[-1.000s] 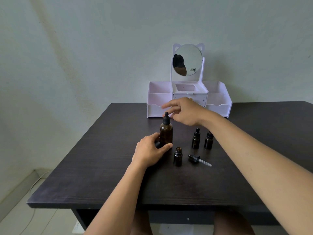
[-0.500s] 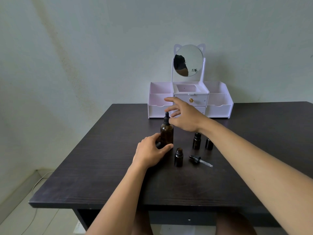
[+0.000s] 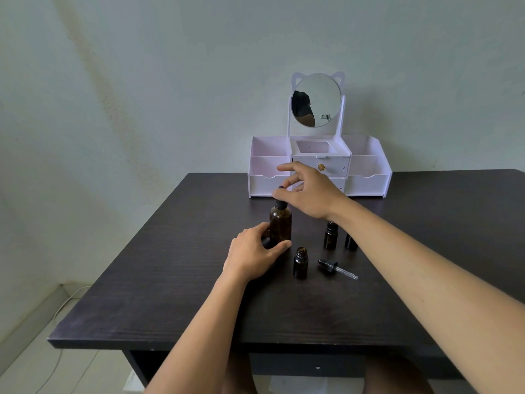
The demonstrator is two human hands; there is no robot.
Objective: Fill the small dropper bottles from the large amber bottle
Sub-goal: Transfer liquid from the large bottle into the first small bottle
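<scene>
The large amber bottle (image 3: pixel 280 224) stands upright on the dark table (image 3: pixel 170 285) with its black dropper cap (image 3: pixel 280 202) on. My left hand (image 3: pixel 255 254) grips the bottle's lower part. My right hand (image 3: pixel 311 191) reaches over from the right; its thumb and middle finger pinch the cap's bulb while the index finger sticks out above. An uncapped small bottle (image 3: pixel 300 263) stands just right of my left hand. Its loose dropper (image 3: pixel 336 269) lies on the table beside it. Two capped small bottles (image 3: pixel 330 238) (image 3: pixel 350 242) stand behind, partly hidden by my right forearm.
A white cosmetic organizer (image 3: pixel 368 184) with drawers and a round cat-ear mirror (image 3: pixel 316 100) stands at the table's back edge against the wall. The table's front edge (image 3: pixel 199 341) is close to my body. A cable runs along the floor at the left.
My right hand has dropped from above and behind the large bottle onto its dropper cap. My left hand keeps its hold on the bottle. The bottles have not moved.
</scene>
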